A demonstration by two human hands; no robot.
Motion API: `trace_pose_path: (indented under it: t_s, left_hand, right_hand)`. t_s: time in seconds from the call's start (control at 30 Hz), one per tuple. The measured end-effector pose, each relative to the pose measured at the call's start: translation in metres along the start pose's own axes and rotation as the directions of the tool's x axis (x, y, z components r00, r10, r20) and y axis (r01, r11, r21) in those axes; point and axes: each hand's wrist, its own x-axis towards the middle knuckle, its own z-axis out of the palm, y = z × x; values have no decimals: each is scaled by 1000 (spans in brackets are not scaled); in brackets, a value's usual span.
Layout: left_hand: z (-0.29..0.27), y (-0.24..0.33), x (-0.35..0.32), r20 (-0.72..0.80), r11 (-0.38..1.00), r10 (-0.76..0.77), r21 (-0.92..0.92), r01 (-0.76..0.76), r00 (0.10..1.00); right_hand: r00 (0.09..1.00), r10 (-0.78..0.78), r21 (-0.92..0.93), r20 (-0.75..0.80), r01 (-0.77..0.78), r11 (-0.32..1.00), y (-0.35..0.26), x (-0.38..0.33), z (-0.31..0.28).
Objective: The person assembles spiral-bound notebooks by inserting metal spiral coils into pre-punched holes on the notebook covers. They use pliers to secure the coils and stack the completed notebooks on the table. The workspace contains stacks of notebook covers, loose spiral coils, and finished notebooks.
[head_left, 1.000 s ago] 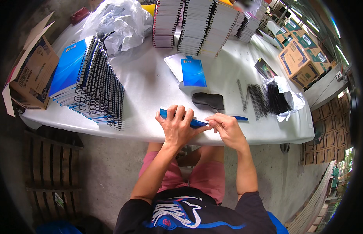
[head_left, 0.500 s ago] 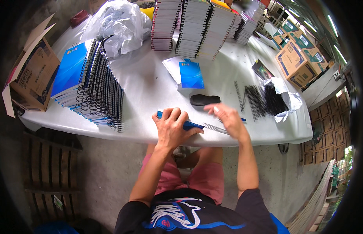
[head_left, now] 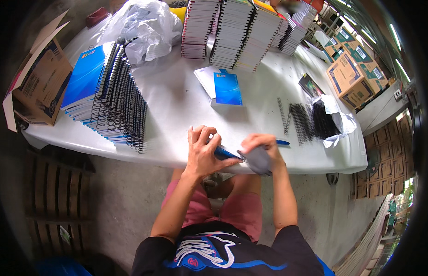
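The left hand [head_left: 202, 149] pinned a blue-covered spiral notebook [head_left: 225, 153] at the white table's [head_left: 177, 106] near edge; the right hand [head_left: 264, 149] closed around dark pliers [head_left: 256, 159] beside that grip, apparently crimping the coil end.

Both hands [head_left: 232, 152] together, fingers curled.

Brown cartons [head_left: 349, 76] far right; open carton [head_left: 41, 87] left.

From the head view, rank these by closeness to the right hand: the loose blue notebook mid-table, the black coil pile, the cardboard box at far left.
From the right hand:
1. Black coil pile, just to its right.
2. Loose blue notebook, mid-table beyond it.
3. Cardboard box, far left edge.
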Motion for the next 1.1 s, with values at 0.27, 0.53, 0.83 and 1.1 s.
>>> trace_pose_path:
  t_s: [0.27, 0.53, 0.83, 1.1]
  left_hand:
    - [1, -9, 5, 147, 996, -18, -88, 31, 989]
    - [-2, -6, 10, 99, 995, 10, -98, 0, 995]
    - [7, -22, 13, 57, 915, -173, -360, 182, 983]
    - [23, -34, 4, 36, 818, -250, -528, 231, 968]
  right_hand:
    - [990, -4, -172, -143, -21, 985, 0, -3, 10]
    - [977, 22, -443, -212, -117, 889, -5, 11, 12]
    - [913, 44, -516, -406, -268, 813, 4, 22, 14]
    - [922, 121, -456, -367, -291, 841, 1, 24, 19]
